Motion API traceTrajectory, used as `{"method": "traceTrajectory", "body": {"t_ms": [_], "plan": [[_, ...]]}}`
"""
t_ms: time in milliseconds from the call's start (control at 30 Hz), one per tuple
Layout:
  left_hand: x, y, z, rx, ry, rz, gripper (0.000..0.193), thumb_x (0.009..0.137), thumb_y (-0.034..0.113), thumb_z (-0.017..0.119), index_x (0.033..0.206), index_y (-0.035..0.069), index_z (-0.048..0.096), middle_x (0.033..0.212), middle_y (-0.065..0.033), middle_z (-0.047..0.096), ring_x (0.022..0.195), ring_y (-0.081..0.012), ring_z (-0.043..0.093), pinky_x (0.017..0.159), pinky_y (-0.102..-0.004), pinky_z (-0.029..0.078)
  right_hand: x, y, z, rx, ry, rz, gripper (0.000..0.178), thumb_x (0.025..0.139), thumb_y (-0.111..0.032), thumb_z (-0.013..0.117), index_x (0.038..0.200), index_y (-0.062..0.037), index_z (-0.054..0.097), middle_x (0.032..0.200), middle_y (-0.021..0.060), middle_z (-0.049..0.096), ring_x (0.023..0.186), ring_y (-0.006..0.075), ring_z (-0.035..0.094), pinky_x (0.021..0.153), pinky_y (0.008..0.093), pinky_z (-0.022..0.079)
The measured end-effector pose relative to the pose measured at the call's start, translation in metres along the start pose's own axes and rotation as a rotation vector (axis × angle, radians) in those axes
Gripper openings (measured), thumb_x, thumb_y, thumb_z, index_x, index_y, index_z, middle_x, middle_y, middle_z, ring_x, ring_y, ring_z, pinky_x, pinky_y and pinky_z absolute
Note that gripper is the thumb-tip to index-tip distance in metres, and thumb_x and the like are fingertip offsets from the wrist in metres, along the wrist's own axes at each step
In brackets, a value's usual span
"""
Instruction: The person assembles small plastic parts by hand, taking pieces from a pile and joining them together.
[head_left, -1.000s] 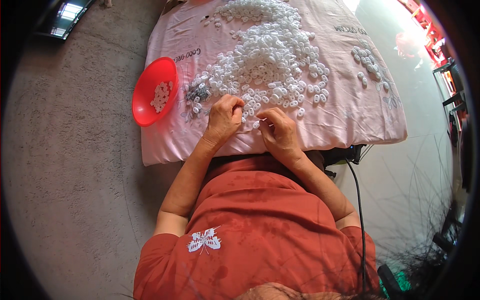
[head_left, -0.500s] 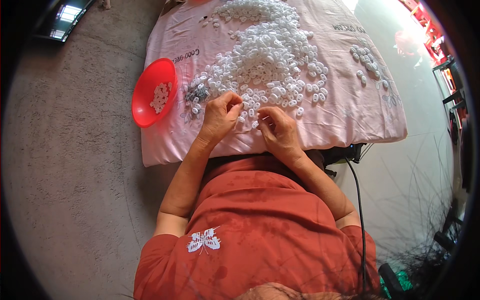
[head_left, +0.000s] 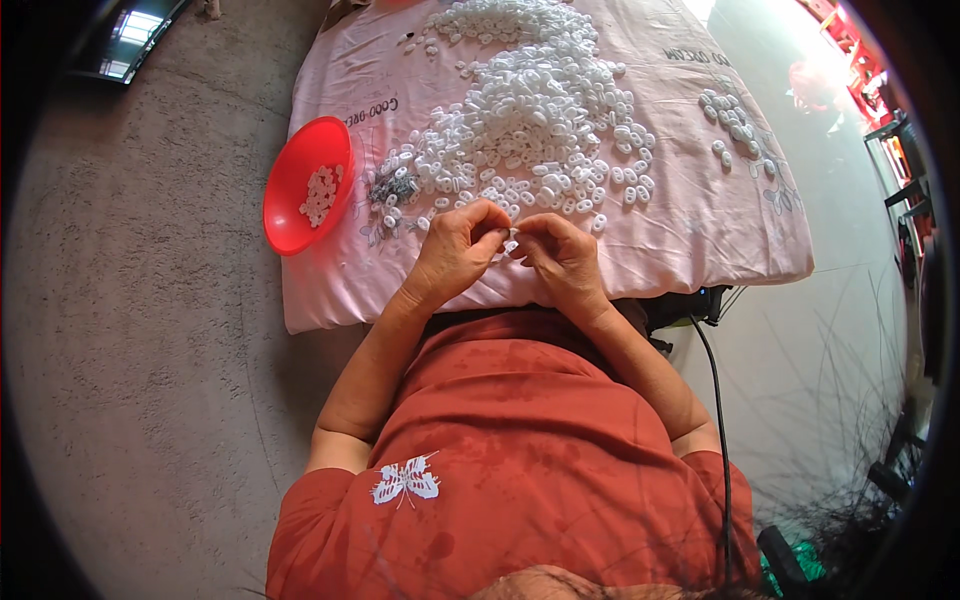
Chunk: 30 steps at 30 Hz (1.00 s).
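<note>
My left hand [head_left: 460,252] and my right hand [head_left: 562,260] meet fingertip to fingertip over the near part of the table. The right thumb and fingers pinch a small white oval plastic piece [head_left: 511,246]. My left thumb and forefinger are pressed together against the right fingertips; what they grip is too small and hidden to name. Just beyond both hands spreads a big heap of the same white oval pieces [head_left: 530,110], with small holes in them. Left of the heap's near end lies a clump of small dark grey bits [head_left: 395,186].
A red bowl [head_left: 283,205] with some pale small pieces inside stands at the table's left edge. The table has a wrinkled pink cloth [head_left: 660,245]. A separate group of white pieces [head_left: 735,120] lies far right. A black cable [head_left: 716,400] hangs at my right.
My left hand has moved right and slightly nearer to me, from the loose pieces to the right fingertips. The right hand has barely shifted.
</note>
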<state>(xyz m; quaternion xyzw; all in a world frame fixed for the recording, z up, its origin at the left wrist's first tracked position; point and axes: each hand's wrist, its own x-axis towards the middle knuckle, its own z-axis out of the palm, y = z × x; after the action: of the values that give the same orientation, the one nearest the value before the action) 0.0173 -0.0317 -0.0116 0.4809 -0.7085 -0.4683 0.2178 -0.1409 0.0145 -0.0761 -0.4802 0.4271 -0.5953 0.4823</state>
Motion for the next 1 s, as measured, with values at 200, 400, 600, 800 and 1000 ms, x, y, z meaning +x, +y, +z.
{"method": "traceTrajectory", "body": {"t_ms": [200,400,600,800,1000], "plan": [[0.0,0.004,0.001,-0.153,-0.013,-0.023,0.01,0.092,-0.001,0.056,0.1,-0.002,0.061,0.088,-0.0024,0.064,0.08,-0.0079,0.062,0.073,-0.0215,0.052,0.0,0.009,-0.001,0.156,0.018,0.036,0.008,0.087,0.004,0.061,0.095,0.0015,0.063,0.083,0.007,0.07,0.076,0.0113,0.069,0.066,0.0227,0.055],[-0.001,0.001,0.003,-0.238,0.024,-0.026,0.01,0.091,0.002,0.058,0.098,-0.002,0.063,0.086,-0.004,0.066,0.076,-0.0086,0.063,0.068,-0.0235,0.053,-0.002,0.009,-0.003,0.088,-0.033,-0.043,0.012,0.09,0.003,0.06,0.101,0.0024,0.062,0.088,0.0076,0.068,0.081,0.0114,0.066,0.072,0.0238,0.054],[-0.002,0.001,0.002,-0.254,0.021,-0.02,0.011,0.09,0.001,0.058,0.099,-0.002,0.063,0.086,-0.0038,0.066,0.077,-0.0087,0.063,0.069,-0.0231,0.053,-0.002,0.002,-0.004,0.084,-0.029,0.056,0.008,0.091,0.001,0.06,0.099,0.0012,0.06,0.086,0.0047,0.067,0.078,0.0092,0.065,0.071,0.0221,0.053],[0.003,-0.021,-0.025,-0.102,0.164,0.05,0.011,0.091,0.001,0.056,0.099,-0.001,0.064,0.085,-0.0016,0.065,0.076,-0.0075,0.06,0.068,-0.0218,0.049,0.0,-0.002,-0.005,0.082,-0.051,0.069,0.004,0.093,-0.002,0.058,0.096,-0.0002,0.056,0.082,0.0032,0.065,0.076,0.0095,0.065,0.067,0.0224,0.052],[0.002,-0.037,-0.032,0.461,0.264,0.096,0.009,0.08,0.004,0.06,0.088,0.003,0.066,0.083,-0.0138,0.065,0.075,-0.0264,0.065,0.068,-0.034,0.05,0.001,0.003,-0.007,0.149,-0.05,0.1,0.006,0.094,-0.004,0.057,0.099,-0.0009,0.056,0.086,0.0058,0.066,0.075,0.0109,0.066,0.067,0.0225,0.053]]}}
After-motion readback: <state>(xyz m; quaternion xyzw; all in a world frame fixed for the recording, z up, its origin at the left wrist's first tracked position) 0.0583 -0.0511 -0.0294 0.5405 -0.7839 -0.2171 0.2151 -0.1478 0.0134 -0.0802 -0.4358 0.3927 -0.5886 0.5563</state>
